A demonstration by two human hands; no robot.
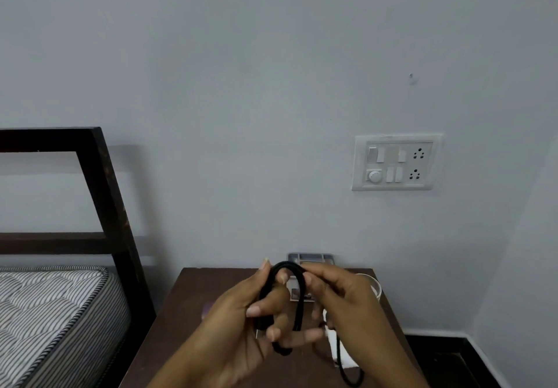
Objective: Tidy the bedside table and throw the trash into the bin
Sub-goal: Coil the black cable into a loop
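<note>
Cable: black cable (283,265), looped, lower centre, above the desk (193,291).
Left grip (241,321): curled round the coil.
Right grip (341,306): pinching the loop top.
Handling: likely light, limp; hold gathered loops together.

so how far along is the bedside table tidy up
Done: nothing shows as finished. In hand: the left hand and right hand both hold the black cord, bent into a loop above the bedside table. Left: a clear cup, a grey tray at the back edge and a white item are on the table. No bin is in view.
</note>
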